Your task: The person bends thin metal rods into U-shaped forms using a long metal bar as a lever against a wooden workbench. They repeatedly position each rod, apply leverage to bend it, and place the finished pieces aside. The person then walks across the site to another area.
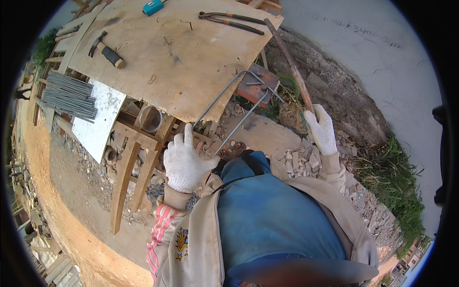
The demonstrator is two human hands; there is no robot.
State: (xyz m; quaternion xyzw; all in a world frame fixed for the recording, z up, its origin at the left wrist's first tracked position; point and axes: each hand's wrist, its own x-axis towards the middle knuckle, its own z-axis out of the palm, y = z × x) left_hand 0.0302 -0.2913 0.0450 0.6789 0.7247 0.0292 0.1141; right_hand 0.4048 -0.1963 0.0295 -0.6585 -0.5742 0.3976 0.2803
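Observation:
My left hand (184,162), in a white knit glove, is open with its fingers stretched and thumb spread. Its index finger and thumb meet two legs of a bent steel rod (221,98); whatever lies under the palm is hidden. The rod's bent end rests by a reddish block (252,93) with short metal pieces on it, beside the plywood's edge. On the right, my gloved right hand (321,129) is closed round the lower end of a long rusty metal bar (291,64), which slants up and left to the plywood's far corner.
The plywood table top (138,62) carries a hammer (107,51), long-handled cutters (232,21) and a teal tape measure (153,6). Cut steel rods (69,95) lie on the left by a white board (98,117). Wooden legs (126,184), rubble (306,160) and a grey wall (382,62) surround me.

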